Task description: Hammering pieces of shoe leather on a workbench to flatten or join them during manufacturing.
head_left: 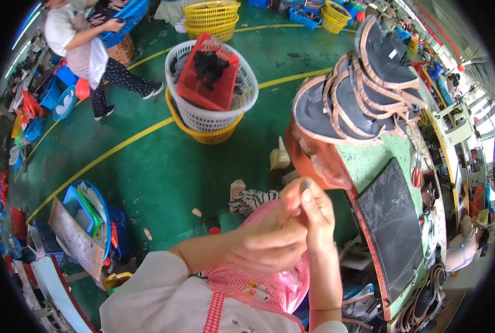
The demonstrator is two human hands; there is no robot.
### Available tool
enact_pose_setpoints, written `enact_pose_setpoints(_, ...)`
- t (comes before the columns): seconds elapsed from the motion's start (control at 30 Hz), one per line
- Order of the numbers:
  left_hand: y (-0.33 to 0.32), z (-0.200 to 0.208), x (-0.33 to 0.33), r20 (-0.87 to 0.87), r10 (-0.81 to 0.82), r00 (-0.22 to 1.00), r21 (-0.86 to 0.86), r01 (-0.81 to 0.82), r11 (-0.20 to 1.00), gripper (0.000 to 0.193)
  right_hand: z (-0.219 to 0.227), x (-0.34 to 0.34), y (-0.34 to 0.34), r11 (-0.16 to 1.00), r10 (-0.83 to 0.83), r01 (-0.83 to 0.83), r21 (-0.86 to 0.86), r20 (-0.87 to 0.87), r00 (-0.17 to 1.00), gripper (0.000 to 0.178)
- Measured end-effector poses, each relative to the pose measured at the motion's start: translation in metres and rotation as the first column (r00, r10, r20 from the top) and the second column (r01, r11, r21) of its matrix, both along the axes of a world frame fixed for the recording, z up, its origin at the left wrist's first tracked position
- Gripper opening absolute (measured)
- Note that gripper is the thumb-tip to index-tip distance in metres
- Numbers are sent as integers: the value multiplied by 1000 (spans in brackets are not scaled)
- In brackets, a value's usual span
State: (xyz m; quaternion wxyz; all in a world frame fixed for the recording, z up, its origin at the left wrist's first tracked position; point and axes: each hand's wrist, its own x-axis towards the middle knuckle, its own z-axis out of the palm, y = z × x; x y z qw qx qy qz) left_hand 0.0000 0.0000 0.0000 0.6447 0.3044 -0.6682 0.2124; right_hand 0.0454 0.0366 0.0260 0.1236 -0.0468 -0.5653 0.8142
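Observation:
My two hands meet in front of my pink checked apron. My left hand comes in from the left, its fingers bent up against the right one. The thumb of my right hand points up with a dark tip, pressed close to the left fingers, while its other fingers reach leftward across the left hand. Both hands look closed; whatever they pinch, if anything, is hidden between them. To their right, a dark slab lies on a green-topped workbench. A stack of dark curved pieces with tan edges rests at the bench's far end.
Red-handled scissors lie at the bench's right side. On the floor ahead stand a white basket holding a red basket, and a pale spouted bottle. A blue tub is at left. A person carries a blue basket far left.

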Motion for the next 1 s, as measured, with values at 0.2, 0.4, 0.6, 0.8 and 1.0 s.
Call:
enact_pose_setpoints(0.2, -14, 7, -5, -20, -23, 1000, -38, 22, 999, 63, -8, -8, 2, 995, -66, 63, -78, -31, 997, 45)
enact_pose_setpoints(0.4, -19, 6, -2, 74, -55, 996, -243, 71, 967, 61, 5, 6, 11, 1000, 25, -26, 6, 107, 994, 39)
enact_pose_setpoints(0.6, -8, -49, 17, -28, 23, 999, -187, -28, 982, 84, -30, 10, 17, 997, 12, -14, -79, -24, 1000, 40)
enact_pose_setpoints(0.8, -43, -42, -4, -262, 11, 965, -511, -148, 846, 97, -13, 15, 20, 994, -28, 27, -110, -10, 1000, 36)
enact_pose_setpoints(1.0, -53, -50, -9, -406, -19, 914, -647, -273, 712, 95, -12, 31, 42, 996, -85, 86, -15, 35, 996, 8)
